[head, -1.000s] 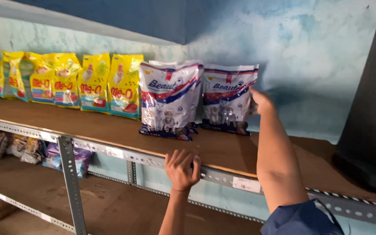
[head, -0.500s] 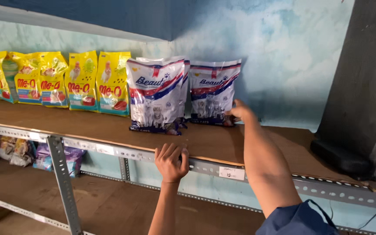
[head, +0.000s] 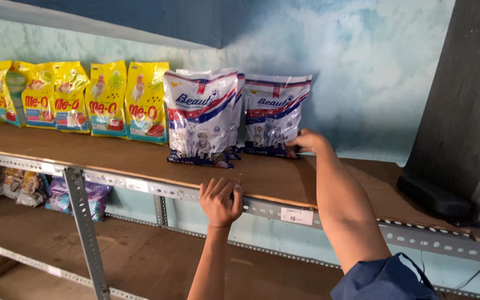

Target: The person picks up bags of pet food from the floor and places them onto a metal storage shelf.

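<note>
Rightward bare shelf board [head: 362,183], right hand [head: 308,141] gripping white bag [head: 273,114] corner, left hand [head: 220,201] clutching shelf edge [head: 156,190].

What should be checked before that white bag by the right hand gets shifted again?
1. Right hand touching the rightmost white bag at its lower corner: ok.
2. Firm grip on that bag: cannot tell.
3. Bag upright: ok.
4. Left hand holding the shelf edge: ok.
5. Bare shelf to the bag's right: ok.
6. Neighbouring white bags upright: ok.
</note>
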